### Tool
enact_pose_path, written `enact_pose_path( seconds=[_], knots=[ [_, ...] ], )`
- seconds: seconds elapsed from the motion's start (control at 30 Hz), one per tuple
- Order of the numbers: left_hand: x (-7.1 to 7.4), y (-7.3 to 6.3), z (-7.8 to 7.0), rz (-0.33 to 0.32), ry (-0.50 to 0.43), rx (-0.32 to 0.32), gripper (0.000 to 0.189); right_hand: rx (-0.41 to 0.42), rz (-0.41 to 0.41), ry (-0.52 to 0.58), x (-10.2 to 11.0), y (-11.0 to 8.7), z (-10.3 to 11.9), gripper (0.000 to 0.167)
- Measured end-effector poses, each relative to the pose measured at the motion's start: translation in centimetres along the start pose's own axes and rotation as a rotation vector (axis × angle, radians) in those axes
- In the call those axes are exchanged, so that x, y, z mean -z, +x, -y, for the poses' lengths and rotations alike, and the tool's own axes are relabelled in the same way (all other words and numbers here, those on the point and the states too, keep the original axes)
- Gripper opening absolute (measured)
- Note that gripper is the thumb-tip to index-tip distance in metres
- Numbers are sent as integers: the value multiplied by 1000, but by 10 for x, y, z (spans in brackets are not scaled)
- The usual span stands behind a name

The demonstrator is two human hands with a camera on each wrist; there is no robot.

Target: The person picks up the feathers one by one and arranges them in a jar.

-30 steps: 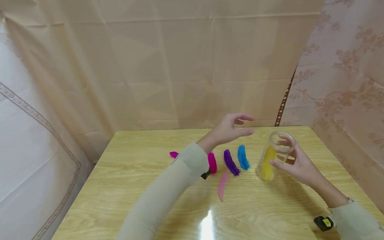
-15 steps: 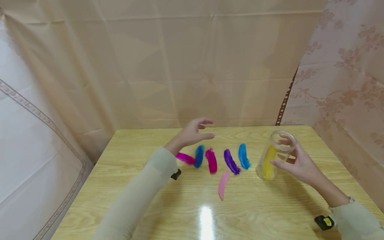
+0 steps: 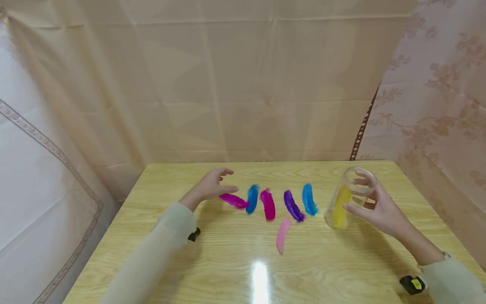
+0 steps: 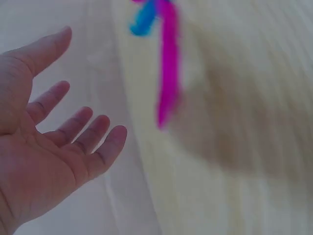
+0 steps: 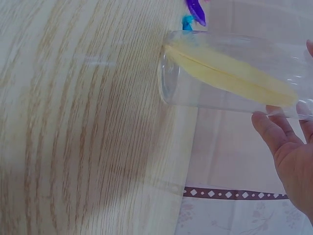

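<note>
My left hand (image 3: 211, 184) hovers at the left end of the row of feathers, fingers spread and holding nothing. Closest to it lies a magenta feather (image 3: 234, 201), partly overlapped by the hand in the head view. That feather's other tip meets a blue feather (image 3: 252, 199). On the right, my right hand (image 3: 379, 207) grips a clear glass jar (image 3: 331, 214) round its upper side, thumb in front and fingers behind. Inside the jar a yellow feather (image 5: 234, 78) leans along the wall. The jar's mouth faces up, uncovered.
Between the hands lie a crimson feather (image 3: 268, 204), a purple feather (image 3: 292, 205), another blue feather (image 3: 309, 199) and a pale pink feather (image 3: 282, 235) nearer the front. A beige cloth (image 3: 243, 84) hangs behind the wooden table (image 3: 228, 270).
My left hand has swept left and lower, from near the right blue feather to the magenta one, uncovering the left blue feather. The right hand still holds the jar in place.
</note>
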State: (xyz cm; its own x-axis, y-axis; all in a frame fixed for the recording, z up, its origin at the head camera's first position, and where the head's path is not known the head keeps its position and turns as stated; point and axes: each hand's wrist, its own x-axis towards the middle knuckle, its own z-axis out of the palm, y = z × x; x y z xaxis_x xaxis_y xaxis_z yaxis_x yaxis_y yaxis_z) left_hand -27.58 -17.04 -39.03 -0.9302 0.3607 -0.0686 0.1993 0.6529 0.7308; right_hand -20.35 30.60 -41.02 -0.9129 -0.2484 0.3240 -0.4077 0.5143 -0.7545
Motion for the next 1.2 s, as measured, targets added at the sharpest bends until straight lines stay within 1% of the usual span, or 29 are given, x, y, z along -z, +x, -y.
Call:
enact_pose_path(
  seconds=[0.1, 0.2, 0.27, 0.37, 0.5, 0.67, 0.9, 1.03, 1.1, 1.2],
  knots=[
    [-1, -10, 18, -9, 51, 38, 63, 6, -4, 19, -1, -1, 1, 92],
    [0, -19, 35, -27, 74, 75, 62, 6, -7, 44, -4, 0, 2, 92],
    [-1, -24, 43, -41, 89, 93, 61, 5, -6, 57, -6, 0, 3, 93],
    [-2, -28, 53, -59, 113, 92, 59, 6, -1, 61, -7, 1, 3, 93],
    [-5, -27, 62, -61, 137, 76, 57, 12, 4, 52, -8, 0, 3, 93],
    [-9, -23, 66, -55, 141, 63, 54, -7, 4, 36, -7, 0, 4, 93],
    [-13, -19, 65, -60, 144, 50, 51, -17, 13, 3, -6, 0, 3, 92],
    [-16, -14, 66, -65, 190, 28, 47, -16, 13, -13, -4, 0, 2, 92],
    [-17, -11, 66, -68, 218, 7, 45, -21, 3, -4, -4, 0, 3, 92],
    [-18, -6, 64, -67, 253, -7, 43, -20, -8, 6, -3, 0, 4, 92]
  ],
)
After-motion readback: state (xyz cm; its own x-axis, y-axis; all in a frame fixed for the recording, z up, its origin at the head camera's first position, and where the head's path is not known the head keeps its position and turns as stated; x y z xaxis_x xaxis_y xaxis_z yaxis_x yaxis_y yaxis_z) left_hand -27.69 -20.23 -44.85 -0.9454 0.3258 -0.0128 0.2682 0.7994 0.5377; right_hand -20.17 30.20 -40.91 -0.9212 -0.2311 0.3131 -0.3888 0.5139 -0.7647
